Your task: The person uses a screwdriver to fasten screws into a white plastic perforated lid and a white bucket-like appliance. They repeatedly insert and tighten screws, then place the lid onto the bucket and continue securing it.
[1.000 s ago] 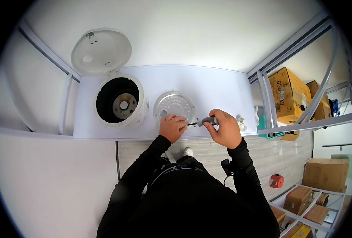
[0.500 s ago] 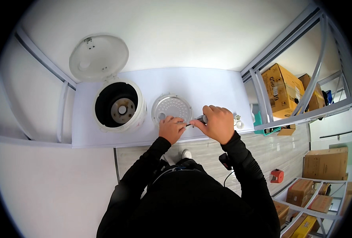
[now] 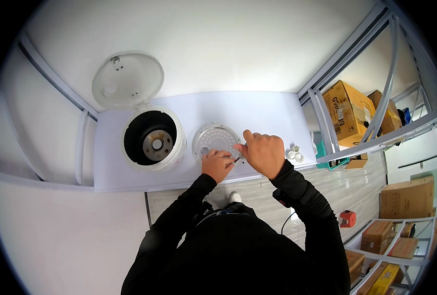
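Note:
A round silver inner lid [image 3: 217,137], dimpled over its face, lies flat on the white table in front of me. My left hand [image 3: 217,165] presses on its near edge, fingers bent and close together. My right hand [image 3: 265,155] is wrapped round a screwdriver [image 3: 237,159]; only its dark thin shaft shows, slanting down to the lid's near right rim by my left fingertips. The handle is hidden in the fist, and what the tip touches is too small to tell. To the left stands a white rice cooker [image 3: 179,142], its lid [image 3: 130,78] raised and no inner pot inside.
Small white round parts [image 3: 295,154] sit at the table's right end. Beyond it are a teal basket [image 3: 321,150] and a metal frame rack with a yellow carton [image 3: 348,110]. A red stool [image 3: 347,219] stands on the floor, near shelves with several boxes.
My right hand has turned over the screwdriver, so its grey handle no longer shows. The whole view has shifted slightly; the left hand stays on the inner lid.

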Tool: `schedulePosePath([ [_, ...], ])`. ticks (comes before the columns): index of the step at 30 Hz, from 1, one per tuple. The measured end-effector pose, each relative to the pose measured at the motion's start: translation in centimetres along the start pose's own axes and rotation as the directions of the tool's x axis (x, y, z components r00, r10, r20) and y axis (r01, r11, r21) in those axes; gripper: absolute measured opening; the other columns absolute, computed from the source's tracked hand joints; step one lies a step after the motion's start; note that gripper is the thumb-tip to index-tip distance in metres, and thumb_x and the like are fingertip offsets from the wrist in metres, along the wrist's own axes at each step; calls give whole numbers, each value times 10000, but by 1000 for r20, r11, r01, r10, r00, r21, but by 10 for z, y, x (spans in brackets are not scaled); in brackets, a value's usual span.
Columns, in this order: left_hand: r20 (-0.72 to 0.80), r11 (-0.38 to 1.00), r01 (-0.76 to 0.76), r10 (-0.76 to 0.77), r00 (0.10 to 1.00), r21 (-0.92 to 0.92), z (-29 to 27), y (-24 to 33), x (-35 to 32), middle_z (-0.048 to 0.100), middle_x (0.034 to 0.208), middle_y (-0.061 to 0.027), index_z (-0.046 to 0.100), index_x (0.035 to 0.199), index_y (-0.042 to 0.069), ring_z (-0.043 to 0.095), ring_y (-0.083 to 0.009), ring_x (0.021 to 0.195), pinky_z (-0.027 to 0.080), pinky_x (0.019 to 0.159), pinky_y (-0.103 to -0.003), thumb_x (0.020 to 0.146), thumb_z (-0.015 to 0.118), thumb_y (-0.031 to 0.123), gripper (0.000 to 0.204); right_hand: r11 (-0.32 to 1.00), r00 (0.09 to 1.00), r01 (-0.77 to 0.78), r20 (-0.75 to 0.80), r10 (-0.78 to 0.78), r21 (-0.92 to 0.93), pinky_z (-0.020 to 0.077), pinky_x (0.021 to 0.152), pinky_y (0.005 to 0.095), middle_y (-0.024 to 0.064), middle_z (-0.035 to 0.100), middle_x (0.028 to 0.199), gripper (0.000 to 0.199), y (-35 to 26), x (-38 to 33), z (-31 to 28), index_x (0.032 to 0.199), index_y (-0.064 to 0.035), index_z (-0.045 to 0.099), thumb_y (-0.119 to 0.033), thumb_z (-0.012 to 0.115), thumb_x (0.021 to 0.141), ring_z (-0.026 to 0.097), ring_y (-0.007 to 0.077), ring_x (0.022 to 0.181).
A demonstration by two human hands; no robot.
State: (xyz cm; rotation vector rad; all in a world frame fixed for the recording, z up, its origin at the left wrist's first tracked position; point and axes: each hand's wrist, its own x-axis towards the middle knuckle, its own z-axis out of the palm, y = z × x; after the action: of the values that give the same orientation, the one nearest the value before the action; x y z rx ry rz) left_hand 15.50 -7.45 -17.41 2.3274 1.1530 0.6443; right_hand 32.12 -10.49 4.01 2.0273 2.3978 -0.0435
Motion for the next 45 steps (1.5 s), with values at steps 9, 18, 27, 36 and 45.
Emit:
schedulePosePath([
  [9, 20, 1000, -5, 5, 1000, -6, -2, -1, 1, 705, 1175, 109, 838, 980, 265, 554, -241, 1161, 395, 929, -488, 835, 801, 324, 161, 987, 973, 129, -179, -145, -96, 450, 504, 369, 80, 573, 746, 318, 5, 1, 7, 1036, -66, 566, -277, 751, 887, 613, 258, 612],
  [18, 27, 1000, -9, 9, 1000, -11, -5, 0, 1, 699, 1186, 108, 838, 992, 271, 555, -241, 1146, 390, 910, -487, 839, 799, 322, 166, 975, 927, 199, -305, -219, -97, 421, 497, 365, 67, 558, 682, 334, 3, -1, 1, 983, -74, 559, -340, 745, 904, 596, 243, 542],
  [27, 13, 999, -29, 29, 999, -14, -5, 1, 2, 701, 1187, 108, 837, 985, 268, 565, -254, 1141, 404, 903, -496, 839, 797, 320, 159, 968, 879, 236, -405, -252, -90, 408, 478, 377, 62, 552, 637, 339, 3, -4, 9, 908, -84, 557, -367, 741, 884, 597, 246, 522],
  [36, 38, 1000, -2, 2, 999, -7, -5, 0, 3, 701, 1182, 110, 836, 984, 274, 570, -270, 1153, 419, 900, -513, 838, 799, 323, 159, 981, 925, 187, -327, -196, -57, 439, 504, 376, 70, 584, 668, 369, 4, -5, 5, 1003, -72, 549, -356, 761, 898, 615, 254, 553],
  [45, 38, 1000, 1, -1, 999, -4, -4, -1, 2, 700, 1175, 110, 838, 991, 276, 568, -268, 1141, 414, 900, -509, 843, 794, 324, 162, 998, 993, -4, -119, -4, -62, 463, 532, 386, 93, 572, 751, 436, -1, -10, 5, 1140, -42, 548, -284, 769, 854, 625, 264, 617],
])
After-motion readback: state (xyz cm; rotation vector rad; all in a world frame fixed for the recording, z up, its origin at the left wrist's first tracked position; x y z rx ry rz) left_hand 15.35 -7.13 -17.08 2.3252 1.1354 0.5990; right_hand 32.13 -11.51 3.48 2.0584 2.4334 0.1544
